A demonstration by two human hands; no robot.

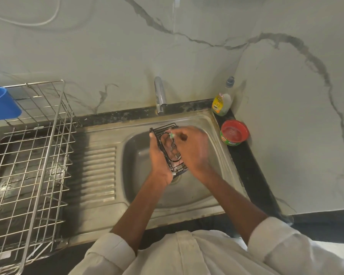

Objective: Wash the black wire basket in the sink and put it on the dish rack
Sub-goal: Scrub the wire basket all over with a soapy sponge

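Over the steel sink my left hand grips the black wire basket by its left side, holding it tilted on edge. My right hand is blurred by motion and lies against the basket's right side, pinching a small green scrubber against the wires. Much of the basket is hidden between the two hands. The steel wire dish rack stands on the counter to the left of the sink.
A chrome tap rises behind the basin. A dish soap bottle and a red tub of dish paste sit on the right ledge. A blue cup hangs on the rack's back left corner.
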